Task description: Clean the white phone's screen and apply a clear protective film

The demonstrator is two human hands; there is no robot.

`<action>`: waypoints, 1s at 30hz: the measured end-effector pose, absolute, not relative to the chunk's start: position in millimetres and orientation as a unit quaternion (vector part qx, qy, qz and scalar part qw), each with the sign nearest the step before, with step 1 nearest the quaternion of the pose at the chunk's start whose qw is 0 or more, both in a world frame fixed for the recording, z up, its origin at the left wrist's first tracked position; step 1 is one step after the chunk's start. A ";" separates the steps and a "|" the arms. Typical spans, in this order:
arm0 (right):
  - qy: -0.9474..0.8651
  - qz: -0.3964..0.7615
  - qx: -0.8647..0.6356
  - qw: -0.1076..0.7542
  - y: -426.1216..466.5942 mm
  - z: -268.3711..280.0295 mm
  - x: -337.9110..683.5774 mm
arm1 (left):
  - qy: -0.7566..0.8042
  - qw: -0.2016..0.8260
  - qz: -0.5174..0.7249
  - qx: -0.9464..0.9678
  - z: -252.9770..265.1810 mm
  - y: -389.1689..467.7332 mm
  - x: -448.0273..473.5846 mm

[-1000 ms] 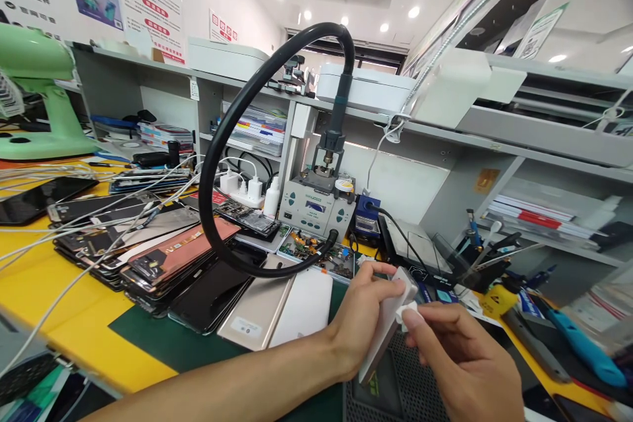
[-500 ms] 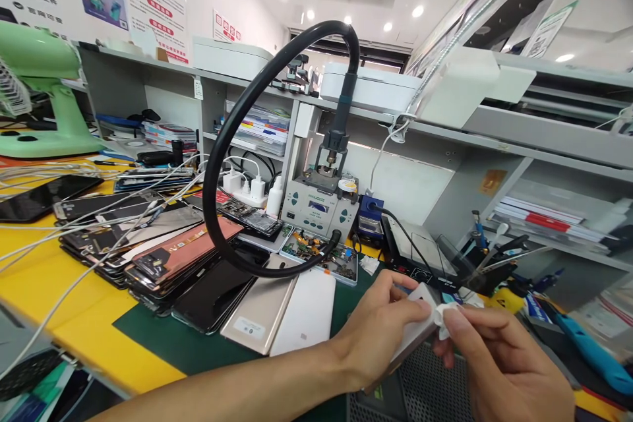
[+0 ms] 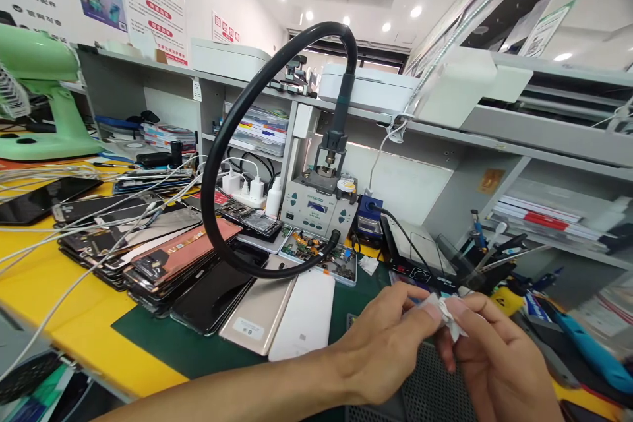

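My left hand (image 3: pixel 383 339) is closed around a pale, thin phone (image 3: pixel 429 302), with the thumb along its near side. Most of the phone is hidden behind my fingers. Pinched between the thumb and fingers of my right hand (image 3: pixel 504 356) is a crumpled white tissue (image 3: pixel 452 324), which meets the end of the phone. Below both hands lies a dark perforated mat (image 3: pixel 435 382). A white phone (image 3: pixel 304 320) and a gold phone back (image 3: pixel 260 306) lie left of my left hand.
A hot-air station (image 3: pixel 316 208) with a looping black hose (image 3: pixel 210 184) stands behind a tray of small parts (image 3: pixel 346 270). Stacked phone screens (image 3: pixel 185 250) and white cables (image 3: pixel 99 264) cover the left. At right are tools and a blue-handled tool (image 3: pixel 593 349); a green fan (image 3: pixel 54 92) stands far left.
The phone has turned so less of its face shows. My right hand and the tissue have shifted slightly, with the tissue now covering the phone's end. The left thumb has moved closer to the tissue.
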State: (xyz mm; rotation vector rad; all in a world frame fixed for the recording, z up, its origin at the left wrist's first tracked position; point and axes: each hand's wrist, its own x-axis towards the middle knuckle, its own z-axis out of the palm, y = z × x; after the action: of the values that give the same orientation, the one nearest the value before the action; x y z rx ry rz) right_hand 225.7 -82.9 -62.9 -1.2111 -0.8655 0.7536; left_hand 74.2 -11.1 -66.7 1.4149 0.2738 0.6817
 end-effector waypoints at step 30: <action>-0.294 0.364 -0.564 0.680 -71.1 -58.9 230.3 | 0.162 0.395 0.346 0.835 -67.8 -7.7 71.0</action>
State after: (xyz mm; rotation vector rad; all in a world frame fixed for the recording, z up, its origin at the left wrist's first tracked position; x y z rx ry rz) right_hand 230.3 -71.1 -58.9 -1.2664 -0.6611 0.8183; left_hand 71.0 -7.7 -67.8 2.1183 0.4121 0.8780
